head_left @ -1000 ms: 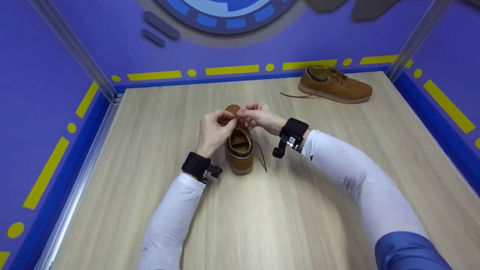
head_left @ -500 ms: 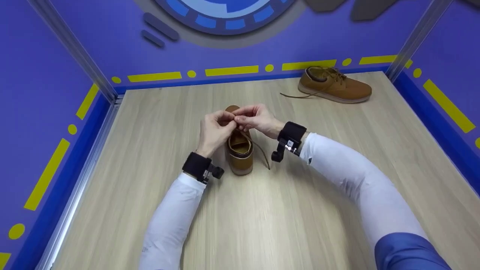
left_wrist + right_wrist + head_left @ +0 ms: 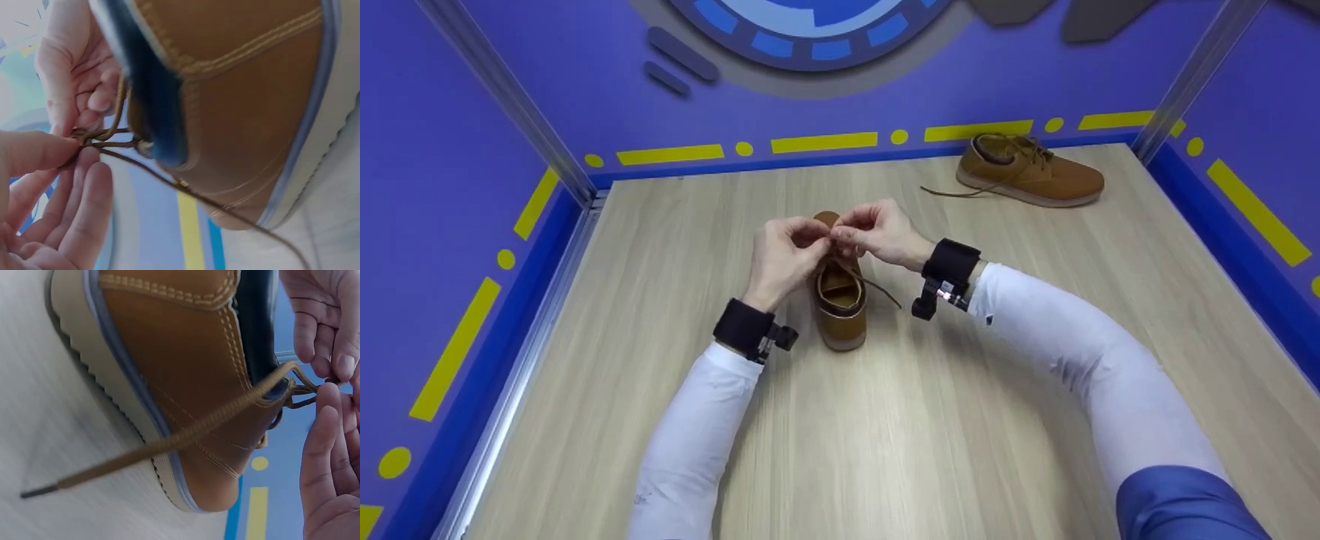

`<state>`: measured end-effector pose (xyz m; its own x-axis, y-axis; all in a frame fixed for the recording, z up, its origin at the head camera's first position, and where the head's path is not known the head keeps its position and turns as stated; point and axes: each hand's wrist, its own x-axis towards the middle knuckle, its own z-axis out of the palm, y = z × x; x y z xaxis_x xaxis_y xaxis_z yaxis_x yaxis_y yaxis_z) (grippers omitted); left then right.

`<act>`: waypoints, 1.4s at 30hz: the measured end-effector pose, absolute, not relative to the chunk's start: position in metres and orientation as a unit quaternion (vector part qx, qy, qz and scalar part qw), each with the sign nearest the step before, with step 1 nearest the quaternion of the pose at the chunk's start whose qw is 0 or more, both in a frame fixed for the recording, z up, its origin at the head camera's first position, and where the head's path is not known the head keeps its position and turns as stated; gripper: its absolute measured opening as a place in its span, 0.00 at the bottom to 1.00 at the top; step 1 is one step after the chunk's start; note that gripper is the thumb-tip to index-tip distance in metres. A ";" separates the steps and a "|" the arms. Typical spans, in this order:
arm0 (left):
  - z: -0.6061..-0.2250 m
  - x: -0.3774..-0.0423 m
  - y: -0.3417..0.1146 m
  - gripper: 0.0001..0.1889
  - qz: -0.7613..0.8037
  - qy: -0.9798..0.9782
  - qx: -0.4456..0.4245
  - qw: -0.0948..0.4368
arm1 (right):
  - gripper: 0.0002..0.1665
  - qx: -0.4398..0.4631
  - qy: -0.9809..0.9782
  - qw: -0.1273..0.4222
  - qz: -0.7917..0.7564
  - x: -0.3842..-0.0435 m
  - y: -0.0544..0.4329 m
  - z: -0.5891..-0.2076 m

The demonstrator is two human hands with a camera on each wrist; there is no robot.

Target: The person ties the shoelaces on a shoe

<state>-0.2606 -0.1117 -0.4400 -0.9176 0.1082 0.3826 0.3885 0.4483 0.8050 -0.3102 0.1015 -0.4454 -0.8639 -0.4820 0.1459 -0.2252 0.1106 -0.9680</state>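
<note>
A brown lace-up shoe (image 3: 842,328) stands with its heel toward me and its toe pointing away. Over its tongue, both hands meet at the brown shoelace (image 3: 197,198). Thumb and fingertips of my left hand (image 3: 782,259) pinch the lace where its strands cross, seen close up in the left wrist view. From the other side my right hand (image 3: 885,236) pinches the lace at the same spot; its fingertips are partly hidden in the right wrist view. One loose lace end (image 3: 121,464) with a dark tip hangs past the shoe's right side.
A second brown shoe (image 3: 1035,176) sits at the back right of the wooden tabletop (image 3: 877,442), one lace end trailing left. Blue-purple panels (image 3: 840,112) with yellow marks enclose the back and sides.
My right hand has closed in on the left hand at the lace, then shifted slightly. The loose lace end has drawn upward, away from the tabletop. The shoe has barely moved.
</note>
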 end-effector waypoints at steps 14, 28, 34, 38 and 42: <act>-0.442 -0.258 -0.123 0.04 -0.507 -0.848 -0.123 0.095 | 0.07 -0.209 0.743 0.113 -0.626 -0.309 0.107 -0.455; -0.467 -0.256 -0.139 0.06 -0.520 -0.850 -0.074 0.023 | 0.10 -0.101 0.725 0.143 -0.666 -0.307 0.127 -0.475; -0.479 -0.251 -0.148 0.06 -0.523 -0.851 -0.039 -0.018 | 0.12 -0.071 0.724 0.149 -0.669 -0.300 0.134 -0.495; -0.480 -0.251 -0.146 0.05 -0.484 -0.874 -0.037 0.015 | 0.12 -0.071 0.708 0.137 -0.689 -0.296 0.133 -0.496; -0.475 -0.252 -0.144 0.07 -0.448 -0.893 -0.037 0.029 | 0.12 -0.062 0.697 0.134 -0.701 -0.293 0.134 -0.495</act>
<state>-0.2515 -0.1439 -0.4750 -0.9956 0.0391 0.0847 0.0912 0.5962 0.7977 -0.2928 0.1338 -0.4953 -0.9564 -0.2745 -0.0997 0.1013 0.0085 -0.9948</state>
